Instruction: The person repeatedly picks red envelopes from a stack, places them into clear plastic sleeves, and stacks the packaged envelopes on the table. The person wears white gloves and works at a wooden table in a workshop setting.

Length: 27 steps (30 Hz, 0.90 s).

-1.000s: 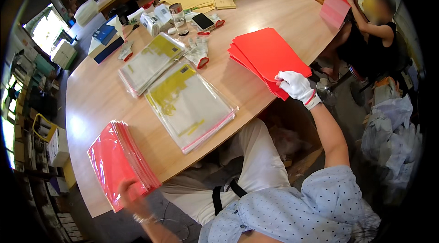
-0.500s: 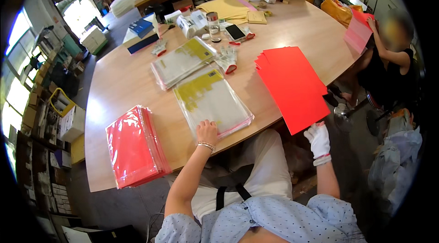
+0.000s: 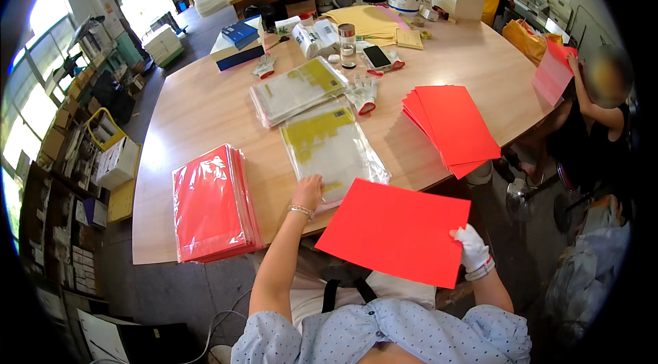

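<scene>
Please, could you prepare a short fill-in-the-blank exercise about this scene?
1. The right hand wears a white ____.
2. It holds a sheet whose colour is ____.
3. The plastic-wrapped stack lies to the ____ of the left hand.

Missing words: glove; red; left.

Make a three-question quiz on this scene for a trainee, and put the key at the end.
1. Is the left hand bare or gloved?
2. Choose one: the right hand holds (A) a phone, (B) a red sheet, (C) a bucket.
3. True or false: the film-wrapped red stack lies to the left of the near stack of clear sleeves.

Key:
1. Bare.
2. B.
3. True.
</scene>
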Available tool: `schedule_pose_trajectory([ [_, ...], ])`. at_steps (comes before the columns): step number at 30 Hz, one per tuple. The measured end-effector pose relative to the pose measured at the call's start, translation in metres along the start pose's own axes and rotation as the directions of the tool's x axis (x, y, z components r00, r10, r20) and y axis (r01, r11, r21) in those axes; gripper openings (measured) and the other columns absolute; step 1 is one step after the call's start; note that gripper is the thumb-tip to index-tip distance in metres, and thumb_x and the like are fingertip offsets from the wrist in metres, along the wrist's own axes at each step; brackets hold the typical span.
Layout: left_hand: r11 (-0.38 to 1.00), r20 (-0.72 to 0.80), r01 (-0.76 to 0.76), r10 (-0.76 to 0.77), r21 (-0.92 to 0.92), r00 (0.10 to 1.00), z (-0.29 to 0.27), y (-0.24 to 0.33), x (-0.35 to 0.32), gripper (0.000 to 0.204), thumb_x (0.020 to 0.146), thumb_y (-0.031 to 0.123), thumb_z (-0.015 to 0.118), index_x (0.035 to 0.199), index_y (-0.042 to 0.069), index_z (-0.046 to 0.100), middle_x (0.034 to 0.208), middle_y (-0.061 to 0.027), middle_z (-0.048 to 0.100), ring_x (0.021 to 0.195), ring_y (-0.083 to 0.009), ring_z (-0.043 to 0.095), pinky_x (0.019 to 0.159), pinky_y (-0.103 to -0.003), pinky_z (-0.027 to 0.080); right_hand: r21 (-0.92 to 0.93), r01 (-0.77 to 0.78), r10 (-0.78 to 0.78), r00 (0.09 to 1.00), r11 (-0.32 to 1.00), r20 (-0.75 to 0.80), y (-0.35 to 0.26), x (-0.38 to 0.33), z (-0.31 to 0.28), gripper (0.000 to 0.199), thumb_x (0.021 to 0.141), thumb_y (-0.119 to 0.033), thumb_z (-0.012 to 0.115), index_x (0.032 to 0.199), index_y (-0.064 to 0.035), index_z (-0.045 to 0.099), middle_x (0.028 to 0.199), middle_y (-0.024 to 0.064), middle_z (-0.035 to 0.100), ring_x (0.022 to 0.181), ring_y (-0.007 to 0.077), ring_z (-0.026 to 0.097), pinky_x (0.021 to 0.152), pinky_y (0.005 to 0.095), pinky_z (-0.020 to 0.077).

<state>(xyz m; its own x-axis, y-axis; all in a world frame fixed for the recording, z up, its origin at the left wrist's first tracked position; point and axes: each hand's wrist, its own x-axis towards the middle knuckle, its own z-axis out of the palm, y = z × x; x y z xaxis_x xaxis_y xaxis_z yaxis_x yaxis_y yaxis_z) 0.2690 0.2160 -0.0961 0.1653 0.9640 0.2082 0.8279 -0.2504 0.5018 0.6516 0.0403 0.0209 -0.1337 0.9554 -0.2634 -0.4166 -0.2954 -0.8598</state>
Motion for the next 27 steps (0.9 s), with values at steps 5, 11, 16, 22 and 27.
schedule_pose_trajectory([
  [5,0.976,-0.249,-0.162,0.195,0.145,0.949,-0.004,0.007,-0.016,0.017,0.081,0.009,0.052,0.095,0.004,0.059,0.095,-0.0142,0.062,0.094,-0.0322,0.055,0.084,-0.040,0.044,0.306,-0.055,0.100,0.986,0.950,-0.133,0.050,0.007,-0.003,0.031,0.088,-0.010,0.045,0.117,-0.0003,0.049,0.110,0.0098,0.059,0.099,0.0205,0.059,0.080,0.0323,0.0504],
  [11,0.910,0.026,0.408,-0.407,-0.074,0.913,-0.053,0.048,-0.008,0.023,0.084,0.016,0.056,0.101,0.001,0.060,0.087,-0.0145,0.064,0.081,-0.0253,0.063,0.066,-0.034,0.050,0.671,-0.223,0.300,0.954,0.707,0.002,0.096,0.003,-0.030,0.017,0.091,-0.012,0.043,0.105,-0.0062,0.050,0.088,0.0038,0.059,0.059,0.0103,0.056,0.048,0.0211,0.0465],
  [16,0.548,0.327,0.467,-0.339,-0.694,0.882,-0.058,0.045,-0.011,0.021,0.089,0.012,0.050,0.098,-0.004,0.060,0.073,-0.0071,0.065,0.058,-0.0131,0.062,0.045,-0.024,0.044,0.411,-0.211,0.306,0.935,0.887,-0.180,0.052,-0.001,0.022,0.011,0.093,-0.015,0.042,0.093,-0.0085,0.051,0.063,-0.0014,0.050,0.043,0.0047,0.042,0.039,0.0183,0.0358],
  [22,0.500,0.197,0.421,-0.439,-0.756,0.876,-0.027,0.052,-0.031,0.027,0.085,0.010,0.057,0.107,-0.004,0.054,0.064,-0.0069,0.063,0.059,-0.0144,0.064,0.047,-0.023,0.046,0.264,-0.169,0.221,0.958,0.950,-0.182,0.046,0.003,0.043,0.012,0.094,-0.018,0.043,0.089,-0.0095,0.050,0.059,-0.0015,0.048,0.043,0.0063,0.042,0.041,0.0222,0.0372],
  [27,0.931,-0.423,0.277,-0.357,-0.239,0.833,0.004,0.051,-0.033,0.053,0.076,0.018,0.071,0.118,-0.002,0.044,0.068,-0.0095,0.062,0.055,-0.0183,0.059,0.054,-0.032,0.048,0.453,-0.220,0.344,0.915,0.864,-0.210,0.050,0.015,0.057,0.013,0.095,-0.020,0.043,0.089,-0.0105,0.049,0.059,-0.0011,0.047,0.046,0.0068,0.044,0.045,0.0229,0.0398],
])
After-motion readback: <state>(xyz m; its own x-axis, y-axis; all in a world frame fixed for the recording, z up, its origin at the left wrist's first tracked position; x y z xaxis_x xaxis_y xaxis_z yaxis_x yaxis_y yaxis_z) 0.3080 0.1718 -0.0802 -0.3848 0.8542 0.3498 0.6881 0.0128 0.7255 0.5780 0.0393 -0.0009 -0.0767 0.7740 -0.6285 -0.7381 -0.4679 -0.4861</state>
